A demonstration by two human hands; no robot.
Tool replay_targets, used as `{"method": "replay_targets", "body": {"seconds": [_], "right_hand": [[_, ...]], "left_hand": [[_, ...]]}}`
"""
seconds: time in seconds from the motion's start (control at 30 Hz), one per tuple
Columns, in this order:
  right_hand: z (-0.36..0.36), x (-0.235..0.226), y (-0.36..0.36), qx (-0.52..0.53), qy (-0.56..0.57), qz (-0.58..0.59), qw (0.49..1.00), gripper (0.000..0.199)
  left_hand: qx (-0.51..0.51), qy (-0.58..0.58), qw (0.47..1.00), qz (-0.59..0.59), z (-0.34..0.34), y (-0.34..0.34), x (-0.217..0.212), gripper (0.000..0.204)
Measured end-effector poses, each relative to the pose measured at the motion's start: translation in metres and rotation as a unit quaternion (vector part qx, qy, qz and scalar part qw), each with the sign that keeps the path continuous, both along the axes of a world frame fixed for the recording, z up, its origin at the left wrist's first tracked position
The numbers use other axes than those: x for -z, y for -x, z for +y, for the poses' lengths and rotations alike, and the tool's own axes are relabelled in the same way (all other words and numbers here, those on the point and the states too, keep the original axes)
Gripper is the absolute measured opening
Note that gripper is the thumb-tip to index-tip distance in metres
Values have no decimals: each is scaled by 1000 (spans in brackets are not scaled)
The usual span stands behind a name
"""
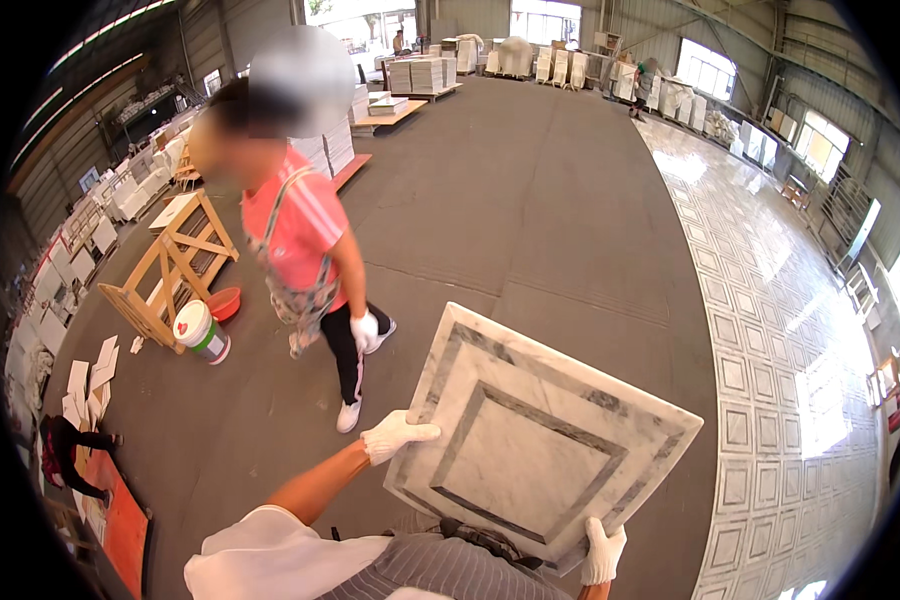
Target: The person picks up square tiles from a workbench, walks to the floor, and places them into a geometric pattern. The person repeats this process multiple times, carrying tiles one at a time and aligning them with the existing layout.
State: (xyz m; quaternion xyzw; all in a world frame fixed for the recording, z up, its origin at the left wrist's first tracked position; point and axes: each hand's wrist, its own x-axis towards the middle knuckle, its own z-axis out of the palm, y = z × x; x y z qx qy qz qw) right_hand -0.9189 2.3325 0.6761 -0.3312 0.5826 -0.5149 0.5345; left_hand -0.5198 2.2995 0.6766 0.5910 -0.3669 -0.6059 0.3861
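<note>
Both my hands, in white work gloves, hold a square marble tile (530,455) in front of my body. Pale stone with grey veining makes up the tile, and darker grey bands form two nested squares on its face. My left hand (397,436) grips its left edge, thumb lying on the face and the other fingers hidden behind. At the lower right edge my right hand (603,552) is closed on the tile, thumb on top. The slab is tilted, its upper corner pointing away from me.
A person in a pink shirt (295,215) walks close by on the left. Beyond stand a wooden rack (170,260), a white bucket (202,332) and a red basin (224,303). Similar patterned tiles (750,420) cover the floor on the right. Another person bends over an orange board (120,520).
</note>
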Motion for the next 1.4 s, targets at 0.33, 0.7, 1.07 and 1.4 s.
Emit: {"method": "replay_targets", "body": {"seconds": [0.33,0.7,1.07,1.4], "right_hand": [[-313,11,59,-98,39,10,994,31],[-635,12,65,-196,7,6,980,29],[-948,-13,32,-135,17,48,990,27],[-1239,15,33,-187,19,58,980,29]], "left_hand": [[-98,14,993,65,-236,58,-8,57],[-213,5,975,65,-465,79,8,56],[-142,-25,987,63,-830,43,-34,56],[-214,2,972,94,-1079,42,-10,47]]}}
